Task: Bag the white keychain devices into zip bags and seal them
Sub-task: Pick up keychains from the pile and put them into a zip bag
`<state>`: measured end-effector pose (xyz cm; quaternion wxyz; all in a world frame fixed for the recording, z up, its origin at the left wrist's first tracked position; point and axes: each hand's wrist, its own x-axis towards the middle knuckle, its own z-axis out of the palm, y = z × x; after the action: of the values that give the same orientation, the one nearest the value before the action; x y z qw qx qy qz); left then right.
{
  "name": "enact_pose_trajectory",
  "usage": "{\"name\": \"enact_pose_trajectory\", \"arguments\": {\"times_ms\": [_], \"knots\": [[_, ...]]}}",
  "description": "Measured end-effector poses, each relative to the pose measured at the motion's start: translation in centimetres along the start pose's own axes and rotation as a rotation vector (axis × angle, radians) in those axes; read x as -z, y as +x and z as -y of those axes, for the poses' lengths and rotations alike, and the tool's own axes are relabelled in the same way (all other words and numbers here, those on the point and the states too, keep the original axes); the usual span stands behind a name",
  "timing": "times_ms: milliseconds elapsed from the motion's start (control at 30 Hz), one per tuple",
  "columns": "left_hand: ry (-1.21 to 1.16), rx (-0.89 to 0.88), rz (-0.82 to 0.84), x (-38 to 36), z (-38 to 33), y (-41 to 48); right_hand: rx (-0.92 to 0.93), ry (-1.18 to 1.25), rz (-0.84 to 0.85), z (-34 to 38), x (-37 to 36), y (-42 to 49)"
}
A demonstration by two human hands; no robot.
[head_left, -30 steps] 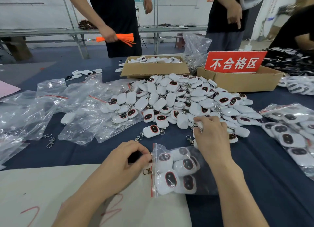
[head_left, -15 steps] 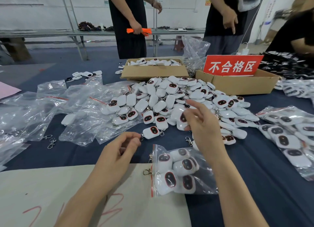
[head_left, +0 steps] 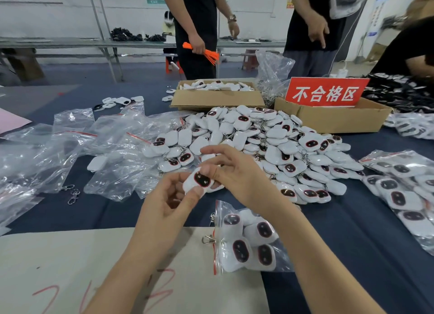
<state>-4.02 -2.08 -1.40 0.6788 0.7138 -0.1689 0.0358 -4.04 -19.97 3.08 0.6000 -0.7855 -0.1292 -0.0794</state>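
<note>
A white keychain device (head_left: 199, 181) with a dark oval face is held above the table between both hands. My left hand (head_left: 170, 201) pinches its lower edge; my right hand (head_left: 237, 172) grips its upper right side. Behind them a big pile of white keychain devices (head_left: 270, 144) covers the blue table. Just below my right wrist lies a clear zip bag (head_left: 246, 241) with a red seal strip, holding several devices, its mouth facing left. A metal clasp (head_left: 208, 239) sticks out of that mouth.
Empty zip bags (head_left: 94, 149) are heaped at the left, filled bags (head_left: 404, 191) at the right. Two cardboard boxes (head_left: 217, 98) stand behind the pile, one (head_left: 333, 118) with a red sign. A pale board (head_left: 70, 266) lies at the near edge. People stand beyond the table.
My right hand left the pile and came back toward me with a device. My left hand rose from the bag's mouth to meet it, and both now hold the device.
</note>
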Motion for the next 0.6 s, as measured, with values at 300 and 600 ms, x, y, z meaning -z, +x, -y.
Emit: {"name": "enact_pose_trajectory", "arguments": {"times_ms": [300,600], "knots": [[-0.114,0.054,-0.046,-0.9,-0.2,0.0,-0.024,-0.025,0.045,-0.8,0.3,-0.7],[-0.139,0.030,-0.062,-0.8,-0.8,-0.1,-0.033,0.022,-0.018,0.2,2.6,-1.3]]}}
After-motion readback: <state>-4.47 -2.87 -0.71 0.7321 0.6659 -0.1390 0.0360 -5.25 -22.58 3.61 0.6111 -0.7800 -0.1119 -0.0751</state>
